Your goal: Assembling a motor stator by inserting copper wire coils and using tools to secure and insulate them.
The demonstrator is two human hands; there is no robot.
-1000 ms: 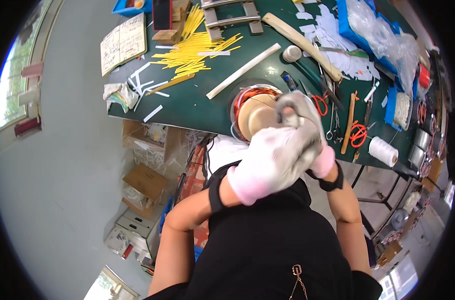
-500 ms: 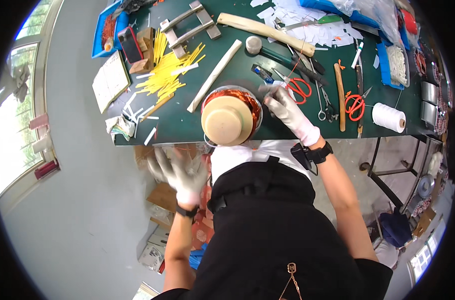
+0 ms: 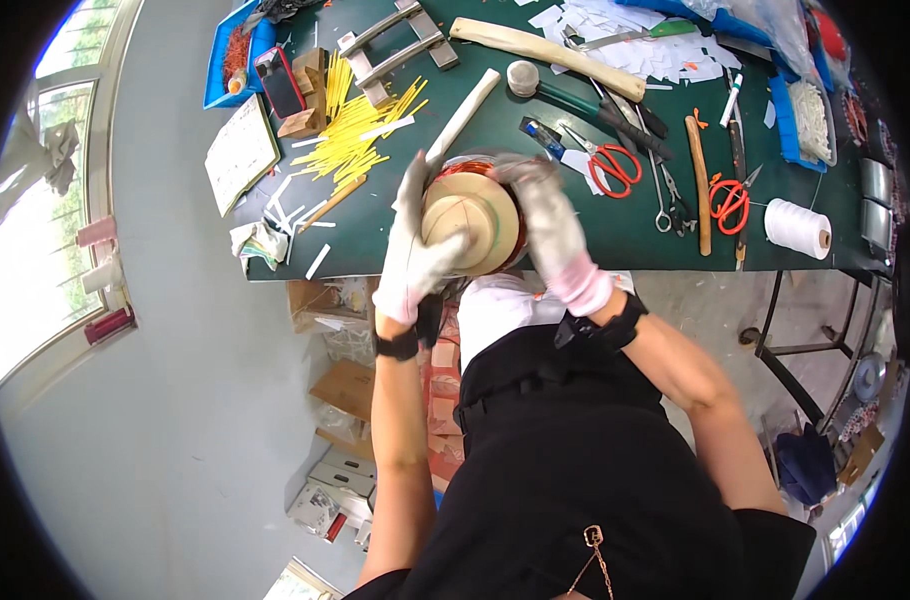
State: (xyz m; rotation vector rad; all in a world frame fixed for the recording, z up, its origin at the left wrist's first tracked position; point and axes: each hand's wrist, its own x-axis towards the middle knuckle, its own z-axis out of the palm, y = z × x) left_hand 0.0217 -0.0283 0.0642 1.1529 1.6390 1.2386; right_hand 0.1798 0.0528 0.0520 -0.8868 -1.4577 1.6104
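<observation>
A copper-wound stator (image 3: 522, 240) stands at the table's near edge, with a stepped, cream-coloured round block (image 3: 463, 215) on top. Around its left side lies my left hand (image 3: 415, 245) in a white glove, fingers stretched along the side and thumb over the block. My right hand (image 3: 550, 215), gloved too, is at the stator's far right side. Its fingers are smeared by motion, and their grip cannot be made out. Copper-red winding shows between the hands behind the block. Beyond it lies a pale wooden stick (image 3: 465, 115).
Red-handled scissors (image 3: 615, 170), a blue cutter (image 3: 543, 138) and a mallet (image 3: 523, 78) lie to the right, with a white thread spool (image 3: 797, 228) farther right. Yellow strips (image 3: 360, 140), a phone (image 3: 280, 82) and a notebook (image 3: 242, 155) are at the left.
My left hand has come up from below the table edge to the stator's left side. My right hand has moved left onto its right side. The view has shifted slightly.
</observation>
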